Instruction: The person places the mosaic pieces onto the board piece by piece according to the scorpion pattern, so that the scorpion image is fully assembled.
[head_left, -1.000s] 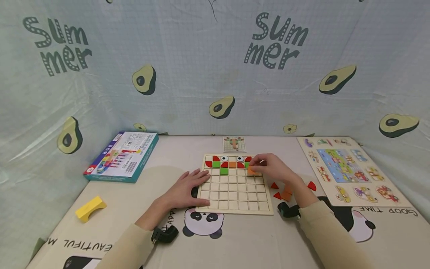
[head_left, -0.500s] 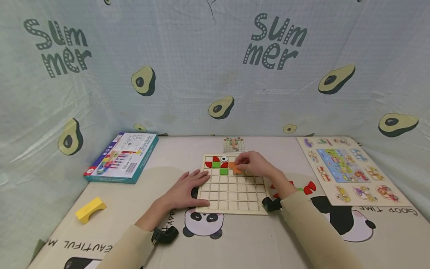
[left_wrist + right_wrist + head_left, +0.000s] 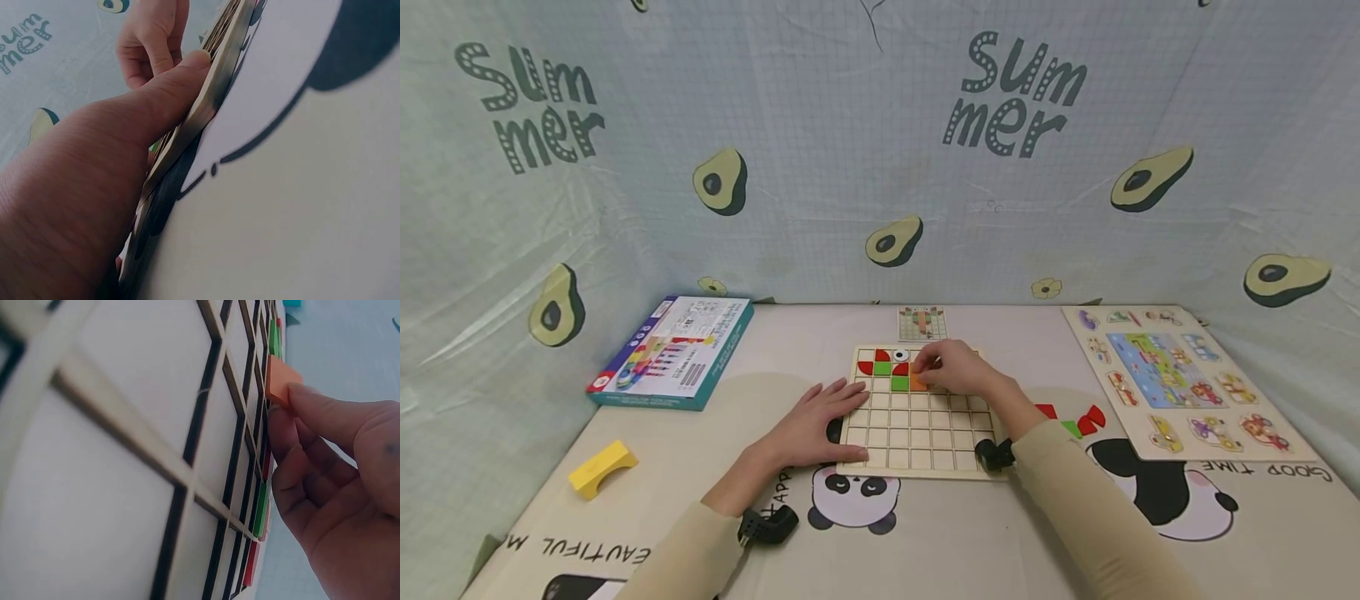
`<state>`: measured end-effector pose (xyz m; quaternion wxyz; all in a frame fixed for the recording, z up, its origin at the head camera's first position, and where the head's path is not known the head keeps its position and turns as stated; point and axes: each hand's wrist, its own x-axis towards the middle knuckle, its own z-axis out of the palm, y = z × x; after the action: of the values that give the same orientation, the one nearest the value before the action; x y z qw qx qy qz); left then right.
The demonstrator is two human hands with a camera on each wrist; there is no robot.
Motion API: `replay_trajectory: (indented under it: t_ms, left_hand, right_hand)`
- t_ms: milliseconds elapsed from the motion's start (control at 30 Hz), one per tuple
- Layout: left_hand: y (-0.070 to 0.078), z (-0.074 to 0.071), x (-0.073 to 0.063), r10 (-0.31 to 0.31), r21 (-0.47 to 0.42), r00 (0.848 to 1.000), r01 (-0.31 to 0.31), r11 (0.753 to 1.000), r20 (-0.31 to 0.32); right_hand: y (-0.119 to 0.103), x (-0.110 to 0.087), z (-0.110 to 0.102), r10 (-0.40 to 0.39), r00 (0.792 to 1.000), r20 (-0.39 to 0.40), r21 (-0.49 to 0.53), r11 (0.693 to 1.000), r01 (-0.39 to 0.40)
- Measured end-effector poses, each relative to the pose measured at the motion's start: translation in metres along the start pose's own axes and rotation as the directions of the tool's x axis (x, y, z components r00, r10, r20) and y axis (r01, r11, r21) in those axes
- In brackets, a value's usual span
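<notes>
A wooden grid board (image 3: 921,437) lies before me, with red quarter-circles, green squares and an eye tile (image 3: 900,355) in its upper cells. My left hand (image 3: 816,423) rests along the board's left edge, fingers spread; in the left wrist view its thumb (image 3: 181,81) presses on the rim. Over the upper middle of the board, my right hand (image 3: 958,369) pinches an orange square tile (image 3: 280,381) between thumb and fingers. That tile stands slightly tilted at a cell beside the green square (image 3: 899,383). The right hand hides the upper right cells from the head view.
Loose red pieces (image 3: 1092,420) and a green one lie right of the board, partly behind the right forearm. A small pattern card (image 3: 922,323) is beyond the board. A picture puzzle (image 3: 1180,379) lies far right; a box (image 3: 673,350) and yellow arch block (image 3: 602,468) are left.
My right hand has carried the orange tile leftward from the board's right side to the upper middle and lowered it to a cell. The left hand has stayed in place.
</notes>
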<state>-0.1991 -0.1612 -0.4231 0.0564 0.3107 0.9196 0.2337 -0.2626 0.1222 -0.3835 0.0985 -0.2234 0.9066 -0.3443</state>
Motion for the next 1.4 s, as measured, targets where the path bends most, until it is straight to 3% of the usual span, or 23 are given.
replay_trajectory:
  t_ms: [300,733,1400]
  left_hand:
    - [0.001,0.0,0.0,0.002,-0.002,1.0,-0.002,1.0,0.003]
    - [0.002,-0.001,-0.001,0.005,-0.001,1.0,-0.005,1.0,0.005]
    - [0.002,-0.001,-0.001,0.0,0.015,1.0,0.0,1.0,0.005]
  right_hand:
    - [0.001,-0.001,0.002,0.023,1.0,0.005,-0.005,1.0,-0.023]
    - [0.005,-0.013,-0.01,0.04,0.998,-0.044,0.081,0.996,-0.036]
    - [0.037,-0.065,-0.038,0.102,0.99,-0.095,0.104,0.99,-0.092]
